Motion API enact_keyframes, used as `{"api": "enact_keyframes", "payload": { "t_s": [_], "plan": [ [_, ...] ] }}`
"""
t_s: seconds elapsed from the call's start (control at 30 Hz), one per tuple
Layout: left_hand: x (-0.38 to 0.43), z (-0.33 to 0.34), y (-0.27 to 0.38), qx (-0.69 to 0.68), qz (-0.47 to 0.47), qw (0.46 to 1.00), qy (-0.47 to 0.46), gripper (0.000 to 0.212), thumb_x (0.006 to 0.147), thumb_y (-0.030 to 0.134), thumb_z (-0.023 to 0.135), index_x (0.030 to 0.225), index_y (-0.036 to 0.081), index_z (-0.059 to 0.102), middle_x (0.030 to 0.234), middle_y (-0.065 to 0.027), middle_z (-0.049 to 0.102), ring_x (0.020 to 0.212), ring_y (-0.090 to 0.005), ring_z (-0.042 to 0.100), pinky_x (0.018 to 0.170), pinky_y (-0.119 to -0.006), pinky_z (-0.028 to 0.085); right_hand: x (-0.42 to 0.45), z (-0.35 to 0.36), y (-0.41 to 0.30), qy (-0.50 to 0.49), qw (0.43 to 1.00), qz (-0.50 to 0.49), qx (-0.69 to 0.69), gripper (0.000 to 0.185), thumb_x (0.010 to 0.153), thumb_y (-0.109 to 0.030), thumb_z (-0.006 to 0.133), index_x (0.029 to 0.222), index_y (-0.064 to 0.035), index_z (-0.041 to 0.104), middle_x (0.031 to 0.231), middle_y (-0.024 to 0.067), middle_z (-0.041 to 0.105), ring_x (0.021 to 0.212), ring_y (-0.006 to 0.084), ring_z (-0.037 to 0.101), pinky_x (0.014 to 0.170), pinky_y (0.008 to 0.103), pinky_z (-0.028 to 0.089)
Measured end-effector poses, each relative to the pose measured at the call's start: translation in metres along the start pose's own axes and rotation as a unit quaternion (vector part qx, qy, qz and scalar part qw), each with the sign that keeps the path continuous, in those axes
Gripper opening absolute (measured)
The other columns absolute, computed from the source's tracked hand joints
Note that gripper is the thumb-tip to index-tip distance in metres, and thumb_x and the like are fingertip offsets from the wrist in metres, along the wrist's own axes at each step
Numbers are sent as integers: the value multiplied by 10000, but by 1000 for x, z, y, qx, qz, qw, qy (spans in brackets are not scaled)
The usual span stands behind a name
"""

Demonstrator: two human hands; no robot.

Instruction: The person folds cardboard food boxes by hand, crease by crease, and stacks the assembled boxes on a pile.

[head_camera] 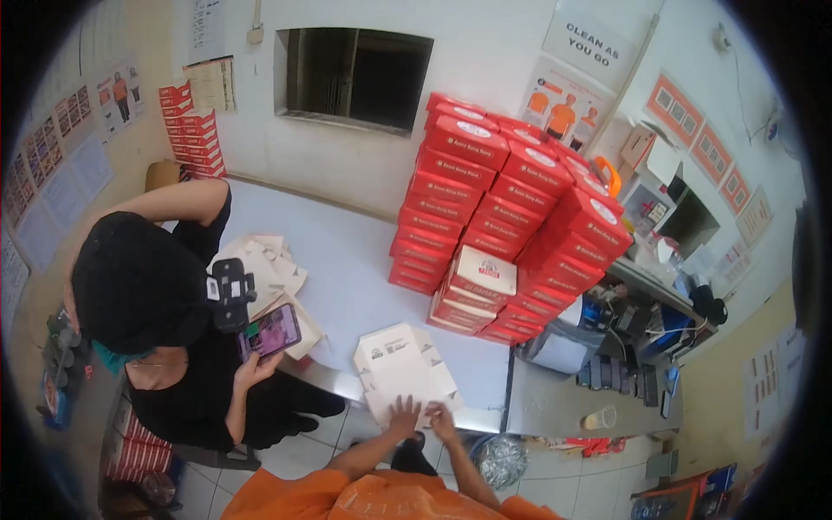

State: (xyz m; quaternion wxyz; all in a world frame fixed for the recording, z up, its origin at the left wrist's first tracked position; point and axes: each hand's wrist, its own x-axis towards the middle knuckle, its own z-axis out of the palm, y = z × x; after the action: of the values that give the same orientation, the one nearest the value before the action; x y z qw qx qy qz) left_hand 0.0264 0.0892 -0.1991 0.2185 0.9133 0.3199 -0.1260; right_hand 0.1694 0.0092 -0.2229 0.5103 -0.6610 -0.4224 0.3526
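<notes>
An unfolded cardboard box blank (406, 370), off-white with small print and cut flaps, lies at the table's front edge before me. My left hand (405, 416) rests on its near part with the fingers spread. Beside it, my right hand (440, 419) is at the blank's near right edge with its fingers bent; whether it pinches the cardboard cannot be told. Beyond the blank, to the right, stands a short stack of white-topped boxes (484, 272), against tall stacks of red boxes (455, 182).
A person in a black cap (140, 279) is at the left, holding a smartphone (270, 331). More flat cardboard blanks (260, 270) lie near that person. On the right counter are a plastic cup (599, 418) and several dark devices (614, 376). A bag-lined bin (500, 460) stands below the table.
</notes>
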Motion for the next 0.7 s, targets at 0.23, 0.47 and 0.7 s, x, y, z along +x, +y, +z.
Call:
{"api": "enact_keyframes", "payload": {
  "t_s": [0.23,0.47,0.7],
  "plan": [
    [33,24,-22,30,48,997,52,199,838,145,567,982,96,696,1142,-155,650,1168,-327,570,852,-659,451,-113,-16,9,-30,993,92,-70,229,957,-208,595,1132,-60,577,934,68,673,804,175,674,656,308,529],
    [23,-33,-54,-142,-80,981,108,174,823,74,559,939,-15,654,995,-220,651,943,-370,657,766,-463,552,-182,-64,16,76,952,295,17,151,978,-220,557,1027,-77,552,946,67,658,816,183,684,619,280,502],
    [45,-18,-84,-142,-45,985,88,179,751,147,677,872,18,705,1003,-191,677,871,-351,671,720,-435,561,-129,-21,-27,-40,981,187,-20,246,983,-241,560,1136,-49,570,969,77,681,855,167,671,678,275,511]
  ]
}}
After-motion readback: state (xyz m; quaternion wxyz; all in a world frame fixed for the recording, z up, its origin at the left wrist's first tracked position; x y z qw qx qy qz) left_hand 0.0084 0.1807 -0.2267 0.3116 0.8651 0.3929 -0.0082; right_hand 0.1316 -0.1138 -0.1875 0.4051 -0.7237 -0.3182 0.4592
